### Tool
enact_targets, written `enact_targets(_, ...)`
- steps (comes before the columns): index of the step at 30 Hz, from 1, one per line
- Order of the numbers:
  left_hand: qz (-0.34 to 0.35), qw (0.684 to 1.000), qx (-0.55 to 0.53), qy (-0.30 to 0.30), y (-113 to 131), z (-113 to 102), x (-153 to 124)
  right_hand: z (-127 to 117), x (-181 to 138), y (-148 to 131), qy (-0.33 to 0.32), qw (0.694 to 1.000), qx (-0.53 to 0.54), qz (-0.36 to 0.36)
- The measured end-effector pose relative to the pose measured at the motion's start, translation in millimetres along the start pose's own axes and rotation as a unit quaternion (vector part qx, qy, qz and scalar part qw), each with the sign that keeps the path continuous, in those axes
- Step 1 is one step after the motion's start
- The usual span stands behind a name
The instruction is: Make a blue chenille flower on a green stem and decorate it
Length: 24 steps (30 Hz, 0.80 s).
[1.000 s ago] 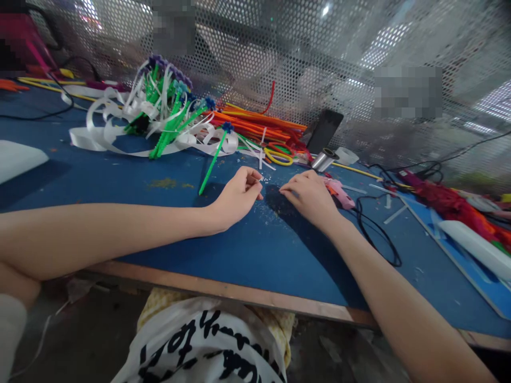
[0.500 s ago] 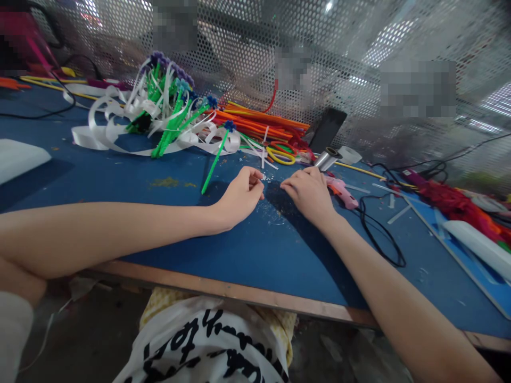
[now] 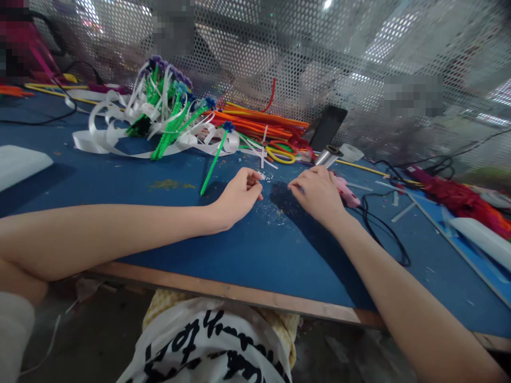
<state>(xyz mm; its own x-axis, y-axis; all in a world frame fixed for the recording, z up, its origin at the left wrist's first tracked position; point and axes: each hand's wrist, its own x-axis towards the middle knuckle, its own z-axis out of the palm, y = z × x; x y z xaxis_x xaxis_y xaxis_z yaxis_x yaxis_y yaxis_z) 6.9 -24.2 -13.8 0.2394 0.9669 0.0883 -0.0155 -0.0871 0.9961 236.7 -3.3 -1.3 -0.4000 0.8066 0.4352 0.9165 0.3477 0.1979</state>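
Observation:
My left hand [image 3: 238, 198] rests on the blue table [image 3: 120, 183] with its fingers curled in loosely; whatever is inside them is too small to name. A little to its right, my right hand [image 3: 317, 192] lies knuckles up with the fingertips pinched together over a patch of tiny white crumbs [image 3: 268, 205]. A single green stem with a blue tip [image 3: 215, 157] lies just left of my left hand. Right behind my right hand sits a pink glue gun [image 3: 346, 192].
A heap of green stems and white ribbon [image 3: 159, 119] and a bundle of orange sticks [image 3: 259, 125] lie at the back. A black cable [image 3: 385, 239], a silver spool [image 3: 327, 157], a tape roll [image 3: 351, 153] and a dark phone [image 3: 328, 128] sit to the right. Perforated metal screen behind.
My right hand has shifted slightly to the right, away from the left hand. The left hand stays where it was.

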Motion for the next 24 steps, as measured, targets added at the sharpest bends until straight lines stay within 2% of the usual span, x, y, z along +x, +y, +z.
enact_targets(7, 0.001, 1.000, -0.012, 0.000, -0.3, 1.0, 0.1, -3.0, -2.9, -2.3, -0.046, 0.999, -0.002, -0.018)
enact_targets(14, 0.003, 1.000, -0.009, -0.002, -0.3, 0.4, -0.2, -0.5, 2.0, -3.3, -0.052, 0.998, -0.021, -0.008)
enact_targets(18, 0.006, 1.000, -0.014, -0.003, 0.2, 0.7, -0.3, 0.6, 4.1, -6.3, -0.026, 0.998, -0.059, -0.028)
enact_targets(24, -0.004, 1.000, -0.011, -0.005, -0.1, 0.5, 0.4, -1.9, 3.6, 2.1, 0.068, 0.993, 0.055, 0.075)
